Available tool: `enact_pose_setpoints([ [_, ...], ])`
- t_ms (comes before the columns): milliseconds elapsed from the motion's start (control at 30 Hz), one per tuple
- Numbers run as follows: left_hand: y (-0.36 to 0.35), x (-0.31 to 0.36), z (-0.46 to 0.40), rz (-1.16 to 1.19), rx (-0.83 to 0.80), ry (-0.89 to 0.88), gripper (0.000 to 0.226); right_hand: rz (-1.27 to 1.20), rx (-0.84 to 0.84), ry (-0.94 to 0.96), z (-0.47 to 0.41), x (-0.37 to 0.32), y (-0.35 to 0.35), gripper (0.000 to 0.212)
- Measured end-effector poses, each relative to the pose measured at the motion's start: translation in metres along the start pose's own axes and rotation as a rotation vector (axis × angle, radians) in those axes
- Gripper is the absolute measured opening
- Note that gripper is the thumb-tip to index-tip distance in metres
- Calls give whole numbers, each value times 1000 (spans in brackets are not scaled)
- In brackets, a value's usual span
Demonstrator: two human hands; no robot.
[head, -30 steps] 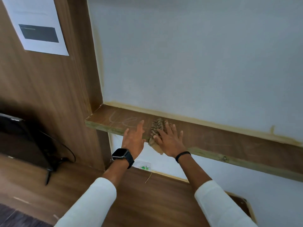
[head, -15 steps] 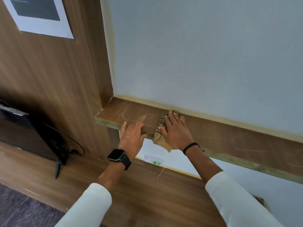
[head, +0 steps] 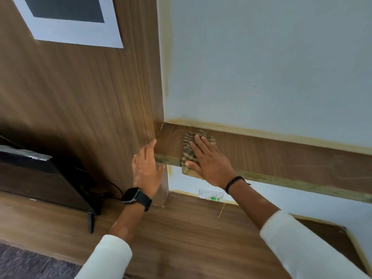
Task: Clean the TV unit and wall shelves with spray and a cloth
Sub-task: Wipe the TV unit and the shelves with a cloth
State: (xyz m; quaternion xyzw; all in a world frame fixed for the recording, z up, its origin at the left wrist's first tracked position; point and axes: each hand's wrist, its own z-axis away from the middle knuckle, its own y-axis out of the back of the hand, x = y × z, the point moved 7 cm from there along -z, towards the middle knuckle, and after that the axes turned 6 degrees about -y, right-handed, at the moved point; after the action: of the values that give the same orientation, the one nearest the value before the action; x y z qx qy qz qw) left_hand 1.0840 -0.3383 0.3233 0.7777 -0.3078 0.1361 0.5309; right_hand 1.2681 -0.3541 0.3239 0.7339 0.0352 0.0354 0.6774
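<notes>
- Up on the wooden wall shelf (head: pixel 271 156), the right hand (head: pixel 209 164) lies flat on a striped brown cloth (head: pixel 188 153), its fingers (head: pixel 198 147) spread and pressed down on the fabric rather than pinching it.
- The cloth sits near the shelf's left end, close to the corner where the shelf meets the wood-grain wall panel (head: pixel 80 109); its lower part hangs over the front edge of the shelf.
- The left hand (head: pixel 146 168) is open with fingers loosely together, held against the left end of the shelf's front edge, the thumb reaching under that edge; it holds nothing.
- A dark smartwatch (head: pixel 135 197) is on the left wrist, a thin black band (head: pixel 234 183) on the right; both arms wear white sleeves.
- Below the shelf runs the TV unit's wooden counter (head: pixel 181 234), with a black television (head: pixel 40 174) standing at its left side and a cable trailing behind it.
- A white sheet with a dark rectangle (head: pixel 70 19) is fixed to the panel above.
- Behind the shelf the wall (head: pixel 261 67) is pale blue-grey.
</notes>
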Motion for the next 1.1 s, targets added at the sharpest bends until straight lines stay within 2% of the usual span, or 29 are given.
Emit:
enact_pose_setpoints([
  [100, 3, -11, 0, 183, 8, 56, 81, 0, -2, -67, 13, 10, 1, 92],
  [300, 5, -30, -4, 342, 69, 117, 70, -155, -104, -130, -26, -5, 3, 64],
  [567, 9, -35, -2, 470, 47, 159, 67, -106, -83, -68, -106, -61, 8, 56],
  [667, 8, -41, -3, 619, -17, 192, 71, -154, -95, -94, -100, -64, 7, 61],
  [733, 7, -47, -4, 694, -37, 221, 68, -159, -100, -40, -81, -75, 4, 66],
  [867, 3, -56, -10, 744, -32, 244, 66, -58, 72, 59, -44, -98, -1, 75],
  [933, 2, -60, -12, 781, -36, 273, 65, -51, 77, 72, -49, -95, -3, 71],
  [1100, 3, -62, -17, 811, -36, 285, 57, -67, 77, 35, -62, -94, -1, 84],
])
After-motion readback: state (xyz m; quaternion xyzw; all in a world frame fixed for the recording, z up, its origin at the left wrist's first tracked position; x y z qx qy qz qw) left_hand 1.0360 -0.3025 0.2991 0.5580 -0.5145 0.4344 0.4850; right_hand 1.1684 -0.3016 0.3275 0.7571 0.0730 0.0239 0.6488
